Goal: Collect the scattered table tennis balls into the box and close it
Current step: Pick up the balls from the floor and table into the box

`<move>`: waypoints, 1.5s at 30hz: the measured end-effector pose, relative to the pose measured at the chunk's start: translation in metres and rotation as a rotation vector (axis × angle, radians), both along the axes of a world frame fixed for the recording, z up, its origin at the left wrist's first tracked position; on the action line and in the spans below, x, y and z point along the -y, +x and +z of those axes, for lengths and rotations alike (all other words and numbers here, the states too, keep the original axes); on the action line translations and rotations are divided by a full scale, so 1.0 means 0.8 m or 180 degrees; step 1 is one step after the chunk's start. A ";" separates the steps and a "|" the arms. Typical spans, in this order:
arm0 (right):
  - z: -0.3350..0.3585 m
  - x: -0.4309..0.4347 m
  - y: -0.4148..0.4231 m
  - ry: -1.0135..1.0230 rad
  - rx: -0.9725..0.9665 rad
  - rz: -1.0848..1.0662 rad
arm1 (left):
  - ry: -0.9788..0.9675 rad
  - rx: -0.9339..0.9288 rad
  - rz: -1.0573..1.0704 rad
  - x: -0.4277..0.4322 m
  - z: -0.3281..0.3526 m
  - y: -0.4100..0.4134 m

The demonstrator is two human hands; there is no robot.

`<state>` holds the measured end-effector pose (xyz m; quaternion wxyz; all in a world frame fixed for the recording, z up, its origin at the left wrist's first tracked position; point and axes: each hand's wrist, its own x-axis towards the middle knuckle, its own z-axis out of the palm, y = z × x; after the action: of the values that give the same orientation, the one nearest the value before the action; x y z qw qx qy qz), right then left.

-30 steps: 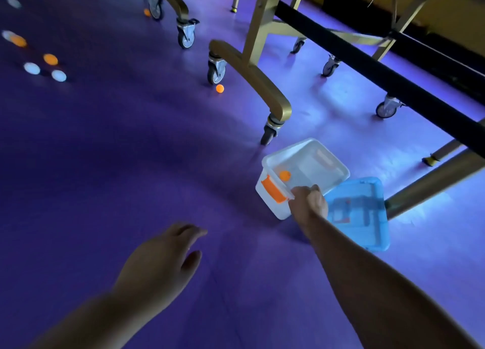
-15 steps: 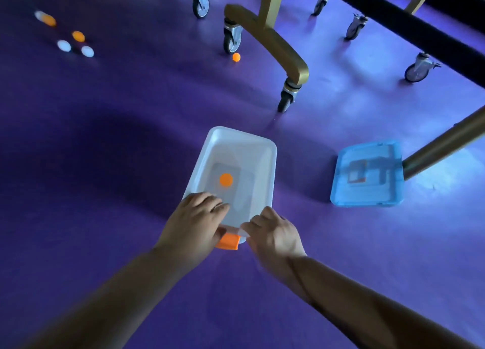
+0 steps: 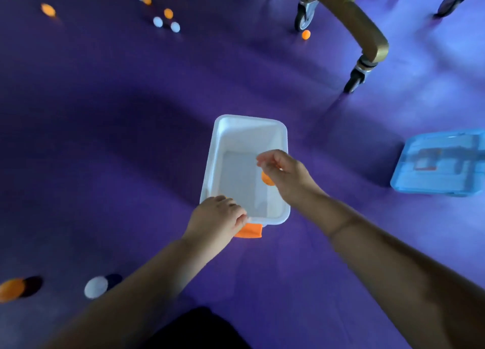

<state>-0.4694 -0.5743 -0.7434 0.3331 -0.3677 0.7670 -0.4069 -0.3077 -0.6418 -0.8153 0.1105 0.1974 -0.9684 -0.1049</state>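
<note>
The white box (image 3: 248, 119) stands open on the purple floor, with an orange latch (image 3: 249, 230) on its near end. My left hand (image 3: 217, 217) grips the box's near left corner. My right hand (image 3: 283, 175) hovers over the box's right side with loosely curled fingers, and nothing shows between them. An orange ball (image 3: 267, 179) lies inside the box, partly hidden by that hand. The blue lid (image 3: 443, 162) lies flat to the right. Loose balls lie near left, white (image 3: 96, 287) and orange (image 3: 10, 289). Several more sit far left (image 3: 168, 13), and one by a wheel (image 3: 305, 34).
A gold table leg (image 3: 367, 31) on casters (image 3: 355, 78) curves down at the upper right, with another wheel (image 3: 304, 15) behind it. A lone orange ball (image 3: 48, 9) lies at the far upper left. Something dark sits at the bottom edge under my arms.
The box has been pulled from beside the lid to the floor in front of me. My right hand has let go of the rim and moved over the box. My left hand still holds the near end.
</note>
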 end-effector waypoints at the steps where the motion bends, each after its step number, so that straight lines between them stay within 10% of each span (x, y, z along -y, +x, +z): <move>1: 0.003 0.005 0.001 0.0074 0.0045 0.0005 | 0.0001 -0.0026 0.0057 -0.001 0.002 0.003; 11: -0.035 -0.028 0.013 0.0562 -0.1843 -0.0219 | 0.0308 -0.0652 0.0278 0.027 -0.002 0.081; 20: -0.062 -0.015 0.049 0.1030 -0.2655 -0.0131 | 0.0724 0.0789 0.1413 0.044 -0.041 0.267; 27: -0.076 -0.011 0.062 0.1139 -0.2307 -0.0843 | 0.1089 0.1251 0.2193 0.006 -0.077 0.313; 38: -0.052 0.001 0.081 0.0637 -0.0874 -0.1668 | 0.1126 -0.0864 0.1316 0.035 0.034 0.112; 45: -0.045 0.015 0.120 0.0416 -0.0727 -0.1313 | 0.1155 -0.0788 0.1200 0.049 0.045 0.098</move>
<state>-0.3738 -0.5861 -0.7796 0.1771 -0.2247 0.8832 -0.3716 -0.2295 -0.6809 -0.7789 0.2084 0.3761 -0.8591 -0.2775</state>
